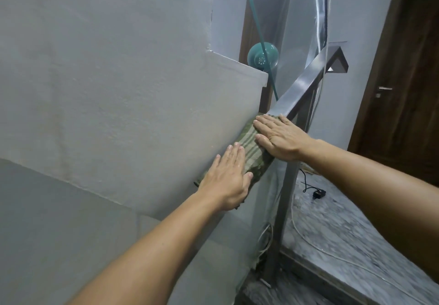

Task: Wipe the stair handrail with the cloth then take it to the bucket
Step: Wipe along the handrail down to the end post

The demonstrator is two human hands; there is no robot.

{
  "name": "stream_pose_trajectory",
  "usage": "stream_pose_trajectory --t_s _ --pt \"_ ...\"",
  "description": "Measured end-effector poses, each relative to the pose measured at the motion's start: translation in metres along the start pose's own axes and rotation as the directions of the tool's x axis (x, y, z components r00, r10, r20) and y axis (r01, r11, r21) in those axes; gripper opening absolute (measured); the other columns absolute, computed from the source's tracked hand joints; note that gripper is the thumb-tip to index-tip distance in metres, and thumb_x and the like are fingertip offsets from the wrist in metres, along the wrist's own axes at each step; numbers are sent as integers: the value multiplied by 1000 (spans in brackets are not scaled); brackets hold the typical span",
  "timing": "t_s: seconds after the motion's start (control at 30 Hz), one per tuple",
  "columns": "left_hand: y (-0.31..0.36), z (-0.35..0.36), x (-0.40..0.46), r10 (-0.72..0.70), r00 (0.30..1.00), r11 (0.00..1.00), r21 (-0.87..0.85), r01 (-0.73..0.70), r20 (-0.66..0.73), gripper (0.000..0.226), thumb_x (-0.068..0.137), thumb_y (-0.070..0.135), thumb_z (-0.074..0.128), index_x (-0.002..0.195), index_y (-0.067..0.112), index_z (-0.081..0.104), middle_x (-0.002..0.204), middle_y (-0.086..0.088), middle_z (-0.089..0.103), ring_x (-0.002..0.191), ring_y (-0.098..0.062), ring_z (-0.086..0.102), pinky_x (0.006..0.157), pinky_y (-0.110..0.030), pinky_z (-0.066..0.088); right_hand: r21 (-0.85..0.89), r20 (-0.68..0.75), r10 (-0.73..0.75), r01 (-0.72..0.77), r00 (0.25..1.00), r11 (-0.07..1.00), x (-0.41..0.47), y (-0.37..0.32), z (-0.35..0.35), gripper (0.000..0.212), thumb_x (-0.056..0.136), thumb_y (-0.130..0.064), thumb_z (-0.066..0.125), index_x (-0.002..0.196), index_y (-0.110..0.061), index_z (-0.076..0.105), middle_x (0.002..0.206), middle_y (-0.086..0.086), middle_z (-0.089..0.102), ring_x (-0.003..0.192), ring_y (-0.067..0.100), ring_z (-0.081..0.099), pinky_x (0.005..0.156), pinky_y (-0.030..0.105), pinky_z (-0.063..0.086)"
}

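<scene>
Flat hands (226, 178) on cloth (253, 152) (unlabelled)

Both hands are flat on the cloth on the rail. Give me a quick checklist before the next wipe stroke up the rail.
1. Cloth lies on the handrail: ok.
2. Left hand flat on the cloth's lower end: ok.
3. Right hand flat on its upper end: ok.
4. Rail ahead bare up to its top bend: ok.
5. Fingers gripping the cloth: not ok, both hands lie open.
6. Bucket location: cannot tell, none in view.
</scene>
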State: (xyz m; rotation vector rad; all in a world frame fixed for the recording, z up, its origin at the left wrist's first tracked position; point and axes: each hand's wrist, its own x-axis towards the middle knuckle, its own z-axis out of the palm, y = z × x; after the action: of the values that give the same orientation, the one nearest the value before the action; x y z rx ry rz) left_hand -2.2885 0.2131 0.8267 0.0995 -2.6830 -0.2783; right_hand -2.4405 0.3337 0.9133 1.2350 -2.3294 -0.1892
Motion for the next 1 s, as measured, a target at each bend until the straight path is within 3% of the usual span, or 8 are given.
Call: stream_pose_trajectory --t_s 0.17,0.43,0.6,0.7,0.77,0.9,1.0 --pt "-12 8 -54 -64 998 997 28 65 -10 66 100 37 24 149 8 -9 160 -6 -13 147 -14 -14 121 -38 -3 60 -20 -51 52 998 997 -28 -41 7 68 94 -56 8 151 -18 12 161 2 8 147 14 0 119 43 -5" --pt "-29 17 -152 -191 982 981 42 191 -4 66 100 39 23 149 10 -10 160 -5 -14 147 -14 -15 121 -38 -6 50 36 -272 270 962 962 -71 -100 13 77 87 -67 5 150 -23 8 161 0 6 148 16 -2 120 43 -2" --pt "-34 22 -215 -294 956 955 44 294 -13 64 100 35 28 150 16 -8 160 -1 -12 146 -12 -14 121 -37 -7 -57 -22 -450 449 893 892 -89 -153 -2 69 91 -59 30 140 -11 40 151 11 37 142 27 27 118 46 16" --pt "-31 23 -240 -367 930 929 34 368 -28 64 100 28 33 151 18 -5 161 1 -9 147 -12 -11 120 -39 -7 -20 64 -516 518 854 855 -96 -183 -12 68 92 -51 43 139 -3 39 157 18 21 143 29 23 117 39 17" --pt "-29 24 -251 -413 910 910 3 414 -35 66 99 22 37 151 18 -3 161 2 -7 147 -12 -9 120 -40 -6 73 97 -540 535 836 841 -102 -195 -15 64 93 -43 48 144 -7 32 159 18 11 143 31 23 115 38 21" --pt "-33 31 -275 -476 879 880 -34 475 -35 66 99 28 35 150 15 -4 161 -1 -9 147 -13 -10 120 -40 -6 54 114 -623 622 774 781 -111 -212 0 61 97 -45 31 150 -20 16 161 5 11 147 26 4 119 43 6" --pt "-40 36 -294 -529 848 848 -59 526 -37 66 99 45 24 150 14 -3 161 0 -7 147 -12 -10 120 -39 -7 42 87 -657 657 748 753 -115 -226 7 71 92 -57 12 149 -16 21 159 3 18 147 22 -1 119 45 -1"
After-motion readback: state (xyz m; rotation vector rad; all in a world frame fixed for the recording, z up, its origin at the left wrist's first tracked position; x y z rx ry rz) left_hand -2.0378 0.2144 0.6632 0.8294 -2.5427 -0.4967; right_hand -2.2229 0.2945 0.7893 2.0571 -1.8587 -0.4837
